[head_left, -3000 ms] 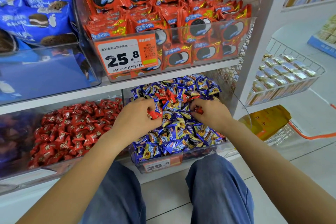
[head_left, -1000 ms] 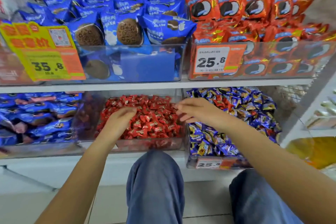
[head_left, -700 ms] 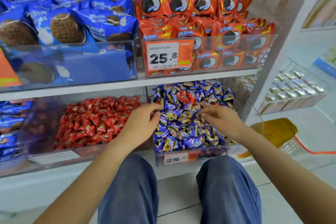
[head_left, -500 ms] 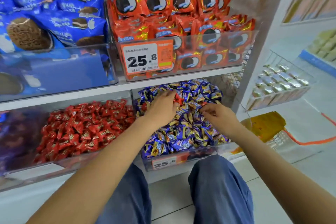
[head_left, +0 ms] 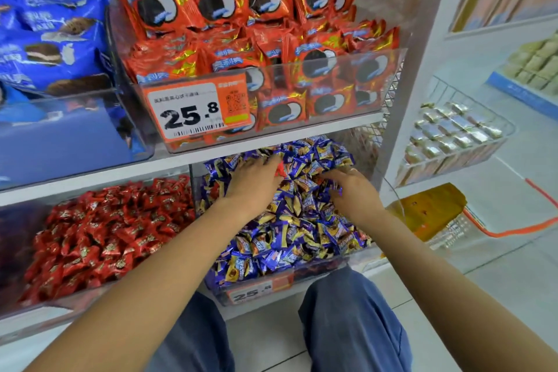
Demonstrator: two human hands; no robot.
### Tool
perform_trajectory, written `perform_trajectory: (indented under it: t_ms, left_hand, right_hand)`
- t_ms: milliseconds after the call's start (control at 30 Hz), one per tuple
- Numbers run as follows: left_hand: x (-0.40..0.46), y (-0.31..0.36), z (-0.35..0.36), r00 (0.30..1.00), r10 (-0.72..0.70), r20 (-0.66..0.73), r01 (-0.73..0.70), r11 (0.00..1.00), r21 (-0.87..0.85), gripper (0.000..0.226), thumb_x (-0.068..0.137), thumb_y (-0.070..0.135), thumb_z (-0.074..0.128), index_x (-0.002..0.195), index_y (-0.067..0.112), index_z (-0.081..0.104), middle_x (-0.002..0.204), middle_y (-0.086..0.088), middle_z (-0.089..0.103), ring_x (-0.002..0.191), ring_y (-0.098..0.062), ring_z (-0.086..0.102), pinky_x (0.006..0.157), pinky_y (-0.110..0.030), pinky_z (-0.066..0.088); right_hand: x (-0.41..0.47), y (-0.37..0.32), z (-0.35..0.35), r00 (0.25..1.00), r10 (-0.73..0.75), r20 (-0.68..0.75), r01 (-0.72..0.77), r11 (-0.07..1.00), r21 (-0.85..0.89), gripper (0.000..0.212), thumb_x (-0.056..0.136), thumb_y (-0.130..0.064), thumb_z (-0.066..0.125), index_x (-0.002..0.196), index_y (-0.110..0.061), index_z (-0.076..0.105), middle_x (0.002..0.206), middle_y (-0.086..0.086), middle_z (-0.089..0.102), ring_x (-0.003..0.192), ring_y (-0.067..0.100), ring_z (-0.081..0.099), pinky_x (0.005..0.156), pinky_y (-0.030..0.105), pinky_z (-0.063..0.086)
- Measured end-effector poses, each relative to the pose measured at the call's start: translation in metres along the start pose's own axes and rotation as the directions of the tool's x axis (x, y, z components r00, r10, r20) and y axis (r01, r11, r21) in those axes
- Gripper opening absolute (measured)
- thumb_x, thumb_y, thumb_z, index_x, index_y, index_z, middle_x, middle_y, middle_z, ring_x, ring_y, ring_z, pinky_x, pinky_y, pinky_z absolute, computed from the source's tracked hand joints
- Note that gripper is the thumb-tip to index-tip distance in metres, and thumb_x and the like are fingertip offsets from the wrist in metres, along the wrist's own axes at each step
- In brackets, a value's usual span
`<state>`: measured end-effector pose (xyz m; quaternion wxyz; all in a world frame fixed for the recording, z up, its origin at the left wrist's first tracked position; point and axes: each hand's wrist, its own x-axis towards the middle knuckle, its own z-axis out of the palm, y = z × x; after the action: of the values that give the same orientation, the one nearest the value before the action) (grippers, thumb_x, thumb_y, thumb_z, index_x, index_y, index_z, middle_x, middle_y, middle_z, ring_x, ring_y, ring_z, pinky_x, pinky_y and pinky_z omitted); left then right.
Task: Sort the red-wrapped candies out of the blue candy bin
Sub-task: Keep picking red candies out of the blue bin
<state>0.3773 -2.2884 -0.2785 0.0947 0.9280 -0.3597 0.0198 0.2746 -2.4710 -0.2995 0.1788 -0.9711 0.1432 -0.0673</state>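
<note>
Red candy [head_left: 280, 168] is peeking out just right of the left hand [head_left: 253, 181], fingers flat, empty; right hand [head_left: 351, 187] is resting loosely farther off in the blue candy bin [head_left: 290, 281].

Head view, down onto near shelves [head_left: 181, 166]

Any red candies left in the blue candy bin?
Yes: a red wrapper shows among the blue candies by the left hand.

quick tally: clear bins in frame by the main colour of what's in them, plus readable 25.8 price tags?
Blue-contents bins: 2 (blue cookie packs bin, blue candy bin)
Red-contents bins: 2 (red cookie packs bin, red candy bin)
25.8 price tags: 2 (upper tag, lower tag)
Total: 4 bins, 2 tags
</note>
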Motion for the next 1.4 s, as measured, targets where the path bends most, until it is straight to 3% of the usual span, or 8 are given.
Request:
perform_trajectory:
  t_ms: [100, 267, 500, 667, 767, 967, 1100, 1400]
  left_hand:
    - [-0.005, -0.006, -0.006, 0.994, -0.086, -0.066, 0.069, 0.970, -0.235, 0.037, 0.101, 0.035, 0.041, 0.131, 0.014, 0.040, 0.103, -0.006, 0.060, 0.087, -0.025, 0.057, 0.074, -0.036, 0.043]
    - [-0.021, -0.016, -0.016, 0.986, -0.164, 0.038, 0.157, 0.811, -0.564, 0.026, 0.100, 0.036, 0.044, 0.117, 0.017, 0.048, 0.083, 0.001, 0.057, 0.068, -0.021, 0.056, 0.056, -0.028, 0.037]
    - [-0.038, -0.022, -0.013, 0.985, -0.155, 0.073, 0.164, 0.733, -0.661, 0.020, 0.095, 0.039, 0.054, 0.106, 0.022, 0.054, 0.085, 0.005, 0.063, 0.073, -0.011, 0.061, 0.064, -0.024, 0.041]
    - [-0.041, -0.016, -0.011, 0.982, -0.168, 0.083, 0.174, 0.654, -0.736, 0.012, 0.095, 0.035, 0.055, 0.099, 0.025, 0.056, 0.087, 0.000, 0.066, 0.075, -0.021, 0.064, 0.070, -0.037, 0.048]
    - [-0.043, -0.015, -0.011, 0.980, -0.176, 0.092, 0.182, 0.616, -0.766, 0.009, 0.094, 0.033, 0.057, 0.098, 0.026, 0.058, 0.099, 0.001, 0.068, 0.078, -0.020, 0.066, 0.075, -0.042, 0.053]
    - [-0.051, -0.004, -0.012, 0.984, -0.162, 0.079, 0.166, 0.648, -0.744, 0.016, 0.095, 0.029, 0.056, 0.108, 0.020, 0.054, 0.091, -0.001, 0.065, 0.048, -0.008, 0.055, 0.047, -0.016, 0.045]
    - [-0.058, 0.004, -0.011, 0.990, -0.119, 0.075, 0.134, 0.646, -0.752, 0.012, 0.095, 0.030, 0.057, 0.104, 0.023, 0.055, 0.078, -0.004, 0.063, 0.044, -0.008, 0.051, 0.055, -0.035, 0.046]
    - [-0.070, 0.007, 0.010, 0.979, -0.196, 0.050, 0.172, 0.680, -0.712, 0.031, 0.094, 0.034, 0.057, 0.119, 0.015, 0.052, 0.079, 0.015, 0.055, 0.057, -0.002, 0.052, 0.058, -0.019, 0.039]
  right_hand:
    - [0.012, -0.004, 0.009, 0.993, -0.073, 0.095, 0.089, 0.979, -0.183, 0.043, 0.094, -0.016, 0.052, 0.135, -0.028, 0.050, 0.140, 0.002, 0.042, 0.128, 0.026, 0.038, 0.092, 0.042, 0.049]
    - [0.023, -0.012, 0.008, 0.996, -0.079, 0.046, 0.091, 0.908, -0.410, 0.039, 0.092, -0.018, 0.054, 0.130, -0.026, 0.053, 0.129, 0.007, 0.047, 0.118, 0.028, 0.046, 0.079, 0.039, 0.051]
    - [0.002, 0.006, -0.008, 0.988, -0.002, -0.155, 0.009, 0.999, 0.042, 0.025, 0.095, -0.029, 0.055, 0.098, -0.006, 0.064, 0.090, 0.007, 0.056, 0.083, 0.030, 0.058, 0.063, 0.031, 0.040]
    - [-0.024, 0.019, -0.030, 0.999, 0.012, 0.041, -0.021, 0.975, 0.223, 0.014, 0.097, -0.009, 0.044, 0.095, -0.019, 0.053, 0.079, 0.006, 0.066, 0.073, 0.029, 0.063, 0.070, 0.041, 0.052]
    - [-0.032, 0.020, -0.040, 0.984, -0.013, 0.175, 0.008, 1.000, 0.029, 0.037, 0.087, 0.005, 0.039, 0.098, -0.018, 0.065, 0.101, 0.005, 0.063, 0.092, 0.025, 0.060, 0.079, 0.031, 0.046]
    - [-0.037, 0.018, -0.041, 0.854, 0.012, 0.521, 0.215, 0.903, -0.372, 0.042, 0.083, -0.016, 0.065, 0.123, -0.028, 0.060, 0.120, -0.001, 0.059, 0.108, 0.018, 0.056, 0.088, 0.032, 0.049]
    - [-0.034, 0.016, -0.032, 0.861, 0.009, 0.508, 0.218, 0.896, -0.386, 0.026, 0.083, -0.026, 0.066, 0.108, -0.024, 0.065, 0.102, -0.002, 0.062, 0.094, 0.019, 0.058, 0.073, 0.033, 0.052]
    - [-0.020, 0.027, -0.016, 0.982, 0.053, 0.179, 0.028, 0.907, -0.420, 0.012, 0.097, -0.017, 0.048, 0.106, -0.008, 0.050, 0.095, 0.011, 0.064, 0.087, 0.032, 0.062, 0.064, 0.037, 0.045]
